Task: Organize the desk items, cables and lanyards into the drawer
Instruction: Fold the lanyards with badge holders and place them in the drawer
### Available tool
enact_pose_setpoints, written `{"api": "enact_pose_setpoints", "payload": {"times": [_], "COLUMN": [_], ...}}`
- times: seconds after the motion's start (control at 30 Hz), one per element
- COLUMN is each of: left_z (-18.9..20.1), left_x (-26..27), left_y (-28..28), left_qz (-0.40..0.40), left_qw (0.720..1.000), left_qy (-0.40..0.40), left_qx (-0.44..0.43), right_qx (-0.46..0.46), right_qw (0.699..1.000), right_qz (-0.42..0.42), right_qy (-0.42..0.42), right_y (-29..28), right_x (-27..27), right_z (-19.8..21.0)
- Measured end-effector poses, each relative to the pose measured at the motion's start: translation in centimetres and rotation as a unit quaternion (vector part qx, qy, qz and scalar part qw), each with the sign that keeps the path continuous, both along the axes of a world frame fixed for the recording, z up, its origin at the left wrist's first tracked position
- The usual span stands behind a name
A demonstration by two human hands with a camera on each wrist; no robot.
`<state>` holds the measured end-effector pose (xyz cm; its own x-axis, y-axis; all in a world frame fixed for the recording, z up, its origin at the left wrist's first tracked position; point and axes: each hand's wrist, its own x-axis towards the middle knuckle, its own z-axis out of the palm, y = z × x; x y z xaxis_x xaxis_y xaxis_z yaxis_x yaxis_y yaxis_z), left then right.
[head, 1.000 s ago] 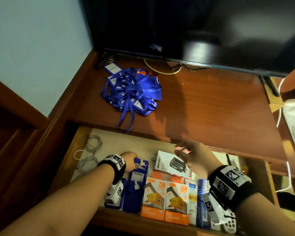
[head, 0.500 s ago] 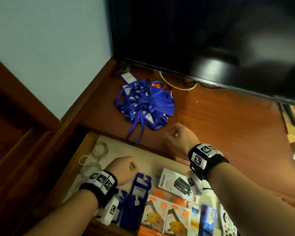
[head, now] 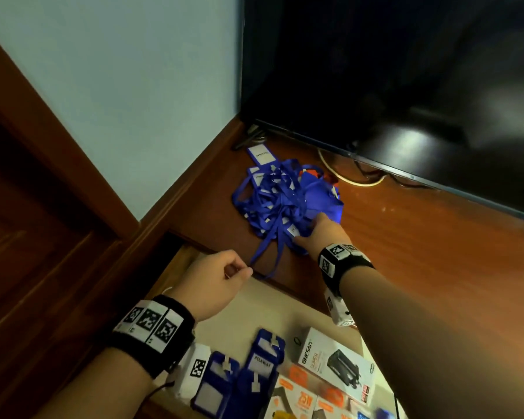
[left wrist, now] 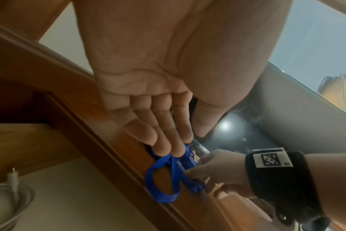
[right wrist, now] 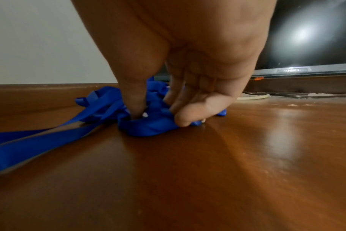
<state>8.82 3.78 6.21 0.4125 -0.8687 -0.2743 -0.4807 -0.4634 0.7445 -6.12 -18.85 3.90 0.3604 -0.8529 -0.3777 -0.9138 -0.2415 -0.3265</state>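
The open wooden drawer [head: 176,267] is already holding a row of small orange-and-white retail boxes [head: 335,362], blue card-holder badges [head: 262,362] and a coiled grey cable [left wrist: 8,192], so much of the sorting looks done. The tangled heap of blue ribbon lanyards [head: 273,201] is lying on the reddish wooden bench [head: 421,252], near the black screen [head: 406,71]. The right hand [head: 321,231] is clamping its fingers [right wrist: 190,115] into the heap; the left hand [head: 215,279] is hovering over the drawer edge with fingers [left wrist: 162,145] loosely extended, gripping nothing. The lanyards remain to be moved.
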Motion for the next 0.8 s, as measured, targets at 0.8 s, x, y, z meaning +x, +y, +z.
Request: {"api": "enact_pose_setpoints", "payload": {"times": [0.8], "left_z": [0.3], "left_x": [-2.9], "left_y": [-17.2], "left_qz": [-0.201], "left_qw": [0.966], "left_qy": [-0.134], "left_qx": [0.092], "right_qx": [-0.134], "right_qw": [0.907], "right_qz": [-0.122], "right_qy": [-0.381], "right_y": [-1.0], "right_x": [-10.7], "right_z": [18.8]}}
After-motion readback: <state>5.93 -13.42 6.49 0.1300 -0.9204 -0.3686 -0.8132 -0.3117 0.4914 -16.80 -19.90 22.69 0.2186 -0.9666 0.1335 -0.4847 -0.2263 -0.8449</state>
